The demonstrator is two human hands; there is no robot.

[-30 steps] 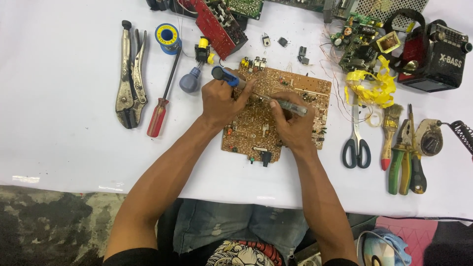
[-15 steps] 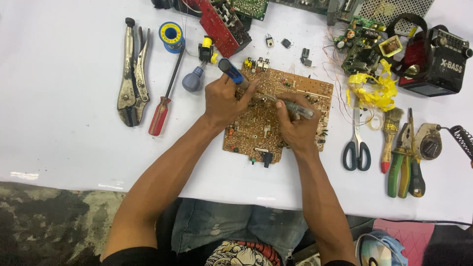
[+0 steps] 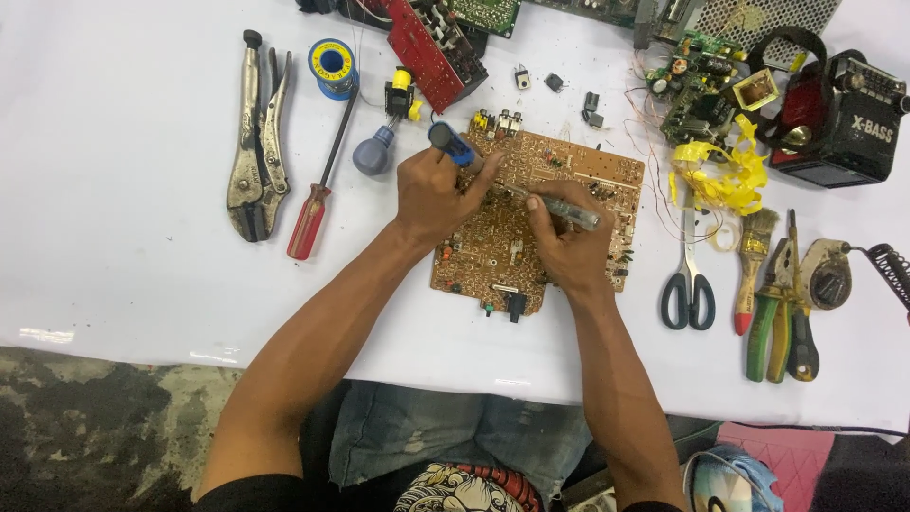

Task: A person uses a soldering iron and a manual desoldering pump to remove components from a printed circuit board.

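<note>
A brown circuit board (image 3: 569, 171) lies flat on the white table, solder side up. My left hand (image 3: 431, 194) rests on the board's left part and grips a tool with a blue and black handle (image 3: 449, 142). My right hand (image 3: 567, 245) lies on the board's middle and holds a clear-handled screwdriver (image 3: 567, 210), its shaft pointing left toward my left hand's fingertips. The two tool tips meet near the board's upper left area. A black knob (image 3: 516, 306) sticks out at the board's near edge.
Locking pliers (image 3: 256, 142), a solder spool (image 3: 332, 64) and a red-handled screwdriver (image 3: 318, 194) lie to the left. Scissors (image 3: 689, 275), a brush (image 3: 751, 256), pliers (image 3: 773, 313) and a soldering iron (image 3: 834, 275) lie to the right. A red board (image 3: 431, 43), loose parts, yellow tape (image 3: 725, 175) and a black radio (image 3: 844, 118) sit behind.
Both hands have shifted slightly on the board; my left hand's blue-handled tool now tilts up more to the left, and the screwdriver tip sits closer to it.
</note>
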